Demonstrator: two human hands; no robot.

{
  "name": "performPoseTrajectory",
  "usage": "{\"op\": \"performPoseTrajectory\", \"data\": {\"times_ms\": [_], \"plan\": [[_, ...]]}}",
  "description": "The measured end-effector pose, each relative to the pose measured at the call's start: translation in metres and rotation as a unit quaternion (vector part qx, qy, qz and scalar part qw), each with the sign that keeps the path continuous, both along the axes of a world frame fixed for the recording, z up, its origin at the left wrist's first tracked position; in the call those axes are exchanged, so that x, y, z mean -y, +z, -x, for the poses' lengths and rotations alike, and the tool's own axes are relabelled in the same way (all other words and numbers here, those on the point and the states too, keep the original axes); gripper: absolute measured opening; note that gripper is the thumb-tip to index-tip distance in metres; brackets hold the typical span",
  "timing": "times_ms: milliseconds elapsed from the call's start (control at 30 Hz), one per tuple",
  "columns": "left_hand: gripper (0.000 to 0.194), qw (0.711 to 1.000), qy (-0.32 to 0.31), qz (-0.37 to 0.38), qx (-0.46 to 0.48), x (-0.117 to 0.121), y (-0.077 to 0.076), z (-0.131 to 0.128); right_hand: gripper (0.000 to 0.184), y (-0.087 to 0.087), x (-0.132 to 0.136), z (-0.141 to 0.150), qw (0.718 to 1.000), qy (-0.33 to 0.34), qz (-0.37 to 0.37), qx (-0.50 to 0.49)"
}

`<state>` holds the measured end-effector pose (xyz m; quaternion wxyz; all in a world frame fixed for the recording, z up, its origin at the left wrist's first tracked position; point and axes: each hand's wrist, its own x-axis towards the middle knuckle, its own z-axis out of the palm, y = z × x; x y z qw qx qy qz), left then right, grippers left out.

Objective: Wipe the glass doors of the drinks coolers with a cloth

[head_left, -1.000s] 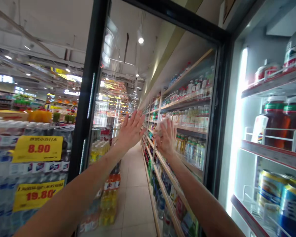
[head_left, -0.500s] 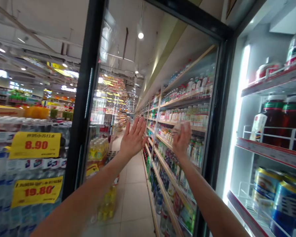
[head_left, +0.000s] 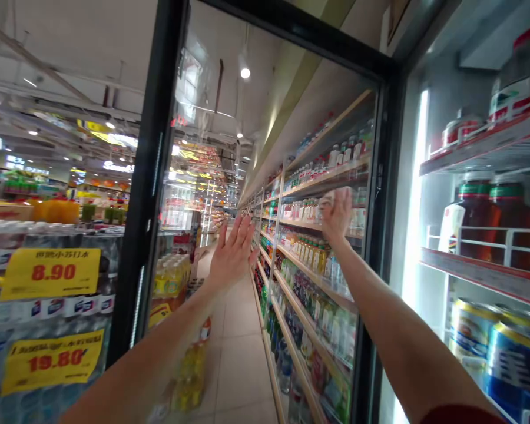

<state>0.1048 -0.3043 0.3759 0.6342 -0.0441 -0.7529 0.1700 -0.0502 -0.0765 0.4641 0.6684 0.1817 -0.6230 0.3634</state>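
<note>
At open glass door [head_left: 291, 147], my left hand [head_left: 232, 259] is palm toward pane, fingers spread open. My right hand [head_left: 337, 219], higher and farther right, has fingers closed over pale cloth [head_left: 327, 200], blurred, at glass. Beside door, lit cooler shelves [head_left: 481, 277] hold dark bottles [head_left: 490, 221] and cans [head_left: 514, 365].

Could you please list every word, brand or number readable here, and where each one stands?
"8.90": upper yellow price sign.
"19.80": lower yellow price sign.
Smaller lettering on both signs: too blurred to quote surely.
Cans, dark bottles and lit background sign: too blurred or small.
Glass door: no readable lettering.
</note>
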Motion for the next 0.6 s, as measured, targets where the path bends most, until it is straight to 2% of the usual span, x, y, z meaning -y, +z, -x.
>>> {"op": "performPoseTrajectory", "data": {"times_ms": [33, 100, 167, 200, 267, 300, 367, 433, 467, 500, 533, 600], "plan": [[0.064, 1.0, -0.002, 0.001, -0.002, 0.001, 0.0, 0.001, 0.046, 0.001, 0.021, -0.012, 0.998, 0.004, -0.052, -0.018], [0.064, 1.0, -0.007, 0.003, -0.002, 0.002, 0.0, 0.003, 0.049, -0.006, 0.06, -0.034, 0.975, 0.016, -0.204, -0.083], [0.064, 1.0, -0.009, 0.003, 0.001, 0.004, 0.0, 0.005, 0.05, -0.02, 0.076, -0.044, 0.945, 0.028, -0.302, -0.12], [0.064, 1.0, -0.008, 0.003, 0.001, 0.005, -0.001, 0.005, 0.049, -0.028, 0.073, -0.043, 0.939, 0.032, -0.32, -0.124], [0.064, 1.0, -0.003, 0.001, 0.004, 0.005, -0.001, 0.006, 0.045, -0.039, 0.045, -0.03, 0.954, 0.032, -0.281, -0.102], [0.063, 1.0, 0.001, 0.001, 0.005, 0.005, -0.001, 0.005, 0.044, -0.042, 0.024, -0.019, 0.973, 0.028, -0.218, -0.075], [0.062, 1.0, 0.009, 0.001, 0.006, 0.004, -0.002, 0.004, 0.046, -0.042, -0.016, 0.003, 0.999, 0.008, -0.042, 0.0], [0.061, 1.0, 0.016, 0.0, 0.007, 0.003, -0.002, 0.003, 0.049, -0.039, -0.038, 0.015, 0.995, -0.006, 0.084, 0.054], [0.061, 1.0, 0.017, -0.001, 0.007, 0.002, -0.001, 0.003, 0.05, -0.037, -0.037, 0.015, 0.993, -0.008, 0.102, 0.061], [0.062, 1.0, 0.018, 0.0, 0.006, 0.002, -0.001, 0.003, 0.052, -0.036, -0.029, 0.011, 0.995, -0.005, 0.088, 0.053], [0.062, 1.0, 0.018, 0.0, 0.006, 0.002, -0.001, 0.003, 0.053, -0.036, -0.014, 0.004, 0.998, 0.0, 0.044, 0.032], [0.062, 1.0, 0.015, 0.002, 0.003, 0.003, -0.001, 0.004, 0.056, -0.035, 0.024, -0.017, 0.994, 0.018, -0.099, -0.031]]}}
